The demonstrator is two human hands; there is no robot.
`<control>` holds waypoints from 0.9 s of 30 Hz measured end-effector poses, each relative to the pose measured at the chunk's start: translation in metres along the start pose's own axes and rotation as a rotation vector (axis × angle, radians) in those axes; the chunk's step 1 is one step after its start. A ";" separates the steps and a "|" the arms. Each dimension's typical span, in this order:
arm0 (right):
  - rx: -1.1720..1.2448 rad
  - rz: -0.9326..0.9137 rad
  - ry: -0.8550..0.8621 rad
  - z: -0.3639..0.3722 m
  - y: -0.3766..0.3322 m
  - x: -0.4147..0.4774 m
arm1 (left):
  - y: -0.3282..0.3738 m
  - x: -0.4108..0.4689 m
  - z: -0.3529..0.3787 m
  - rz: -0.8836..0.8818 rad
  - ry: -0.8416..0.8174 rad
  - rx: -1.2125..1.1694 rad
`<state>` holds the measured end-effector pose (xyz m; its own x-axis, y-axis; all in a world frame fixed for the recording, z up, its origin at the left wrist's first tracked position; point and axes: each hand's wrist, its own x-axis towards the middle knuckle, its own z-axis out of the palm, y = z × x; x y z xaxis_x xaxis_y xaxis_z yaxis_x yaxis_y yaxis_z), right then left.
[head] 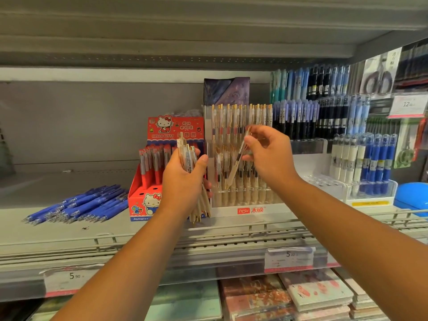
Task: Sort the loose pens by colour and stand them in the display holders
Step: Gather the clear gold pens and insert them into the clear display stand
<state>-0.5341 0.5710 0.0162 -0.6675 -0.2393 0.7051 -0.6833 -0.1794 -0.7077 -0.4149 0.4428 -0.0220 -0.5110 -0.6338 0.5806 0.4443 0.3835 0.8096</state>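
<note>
My left hand (pixel 184 181) grips a bundle of cream pens with gold clips (pixel 188 156), upright, in front of the red Hello Kitty box (pixel 148 200). My right hand (pixel 268 151) pinches a single cream pen (pixel 236 164), tilted, its tip down over the clear tiered display holder (pixel 245 200). That holder carries rows of matching cream and gold pens. A loose pile of blue pens (pixel 81 205) lies flat on the shelf at the left.
A second clear holder (pixel 368 188) at the right has white and blue pens standing in it, with a blue object (pixel 414 198) beside it. Dark and blue pens fill racks behind. A wire rail (pixel 231 230) edges the shelf. Notebooks lie below.
</note>
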 end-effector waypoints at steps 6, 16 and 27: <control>-0.052 -0.057 -0.057 0.013 0.018 -0.013 | 0.001 -0.001 0.002 0.062 -0.014 0.064; -0.115 -0.096 -0.165 0.018 0.027 -0.018 | 0.000 0.000 0.002 0.066 -0.039 0.106; -0.215 -0.140 -0.206 0.009 0.028 -0.025 | 0.006 -0.006 0.003 0.007 -0.144 -0.019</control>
<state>-0.5336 0.5636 -0.0216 -0.5037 -0.4185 0.7557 -0.8258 -0.0235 -0.5634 -0.4116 0.4512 -0.0203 -0.6079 -0.5274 0.5935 0.4611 0.3740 0.8047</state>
